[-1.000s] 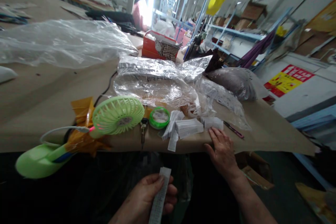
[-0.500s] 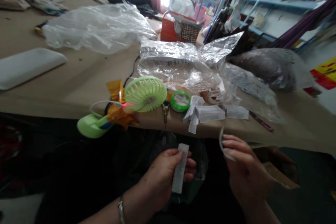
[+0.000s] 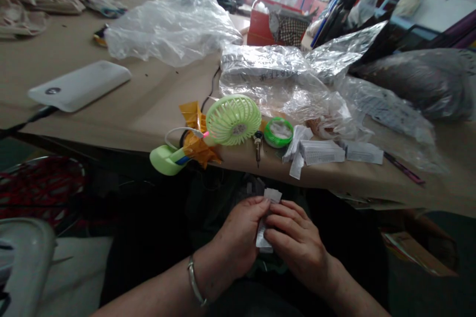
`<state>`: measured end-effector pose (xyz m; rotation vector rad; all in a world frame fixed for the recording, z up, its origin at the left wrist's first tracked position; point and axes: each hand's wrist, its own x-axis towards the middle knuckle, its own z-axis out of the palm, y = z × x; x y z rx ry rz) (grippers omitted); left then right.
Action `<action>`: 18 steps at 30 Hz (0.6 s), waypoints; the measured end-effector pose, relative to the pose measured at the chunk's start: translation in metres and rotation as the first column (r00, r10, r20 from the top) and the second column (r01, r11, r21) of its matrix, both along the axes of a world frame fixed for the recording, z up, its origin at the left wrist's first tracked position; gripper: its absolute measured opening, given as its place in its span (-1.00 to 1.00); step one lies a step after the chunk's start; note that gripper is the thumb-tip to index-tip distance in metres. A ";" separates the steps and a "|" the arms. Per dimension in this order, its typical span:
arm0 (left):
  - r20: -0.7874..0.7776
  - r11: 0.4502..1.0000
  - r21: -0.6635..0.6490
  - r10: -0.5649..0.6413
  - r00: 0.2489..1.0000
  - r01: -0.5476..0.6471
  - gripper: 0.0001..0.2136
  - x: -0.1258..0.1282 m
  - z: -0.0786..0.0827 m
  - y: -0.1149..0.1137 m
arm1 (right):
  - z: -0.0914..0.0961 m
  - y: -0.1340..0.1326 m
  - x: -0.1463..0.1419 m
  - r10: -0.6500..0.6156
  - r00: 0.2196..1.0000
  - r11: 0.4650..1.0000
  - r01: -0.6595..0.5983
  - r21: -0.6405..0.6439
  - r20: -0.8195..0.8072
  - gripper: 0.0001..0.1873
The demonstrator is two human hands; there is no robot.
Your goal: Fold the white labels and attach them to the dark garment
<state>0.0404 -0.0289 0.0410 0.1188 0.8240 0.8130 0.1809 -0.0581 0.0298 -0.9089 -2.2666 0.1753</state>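
Observation:
Just below the table edge, my left hand [image 3: 242,228] is closed on a thin stack of narrow white printed labels [image 3: 264,237], its thumb lying on top. My right hand [image 3: 297,237] meets it from the right, fingers curled against the labels and partly covering them; its fingertips press together there. On the table above lie more paper: a crumpled bunch of white strips [image 3: 296,151], a stack of printed labels [image 3: 323,152] and a smaller stack of labels [image 3: 363,152]. A green round tub [image 3: 278,132] sits left of these.
A green fan [image 3: 234,121] is fixed to the edge with orange tape [image 3: 199,146]. A screwdriver-like tool [image 3: 258,148] lies beside it. Clear plastic bags [image 3: 275,79] fill the middle, a white power bank [image 3: 80,86] lies left, and a thin purple tool [image 3: 404,168] lies right.
My right hand, holding a curled paper strip off to the right, has come left and down onto the label stack in my left hand. The view has shifted, so the table sits further right.

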 end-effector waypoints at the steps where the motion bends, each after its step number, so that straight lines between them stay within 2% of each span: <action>1: 0.002 1.000 0.000 0.003 1.000 -0.003 -0.92 0.000 0.000 0.000 | 0.000 0.000 0.000 0.014 1.000 1.000 -0.014 -0.007 0.004 -0.82; 5: 0.018 0.999 0.027 -0.037 0.999 0.036 -0.89 -0.001 0.001 -0.001 | 0.000 0.002 0.000 0.047 0.999 0.998 -0.047 -0.044 0.014 -0.84; 9: 0.009 0.998 0.015 -0.065 0.998 0.065 -0.86 -0.004 -0.001 -0.001 | 0.001 0.000 0.001 0.057 0.998 0.995 -0.058 -0.081 -0.009 -0.76; 11: 0.003 0.996 0.025 -0.085 0.996 0.085 -0.86 -0.006 -0.001 -0.001 | 0.001 -0.002 0.003 0.031 0.996 0.993 -0.041 -0.107 -0.089 -0.70; 13: -0.010 0.986 0.054 -0.156 0.988 0.156 -0.85 -0.008 0.000 -0.001 | -0.001 -0.003 0.007 -0.067 0.971 0.981 0.023 -0.192 -0.229 -0.70; 15: -0.036 0.963 0.079 -0.256 0.966 0.258 -0.81 -0.010 0.003 -0.001 | -0.004 -0.001 0.013 -0.239 0.899 0.925 0.095 -0.369 -0.367 -0.78; 17: -0.064 0.933 0.097 -0.341 0.938 0.346 -0.78 -0.012 0.006 -0.001 | -0.007 0.005 0.018 -0.382 0.808 0.800 0.046 -0.598 -0.448 -0.78; 18: -0.071 0.922 0.106 -0.368 0.927 0.373 -0.77 -0.012 0.008 -0.001 | -0.008 0.009 0.020 -0.414 0.777 0.715 -0.045 -0.698 -0.474 -0.72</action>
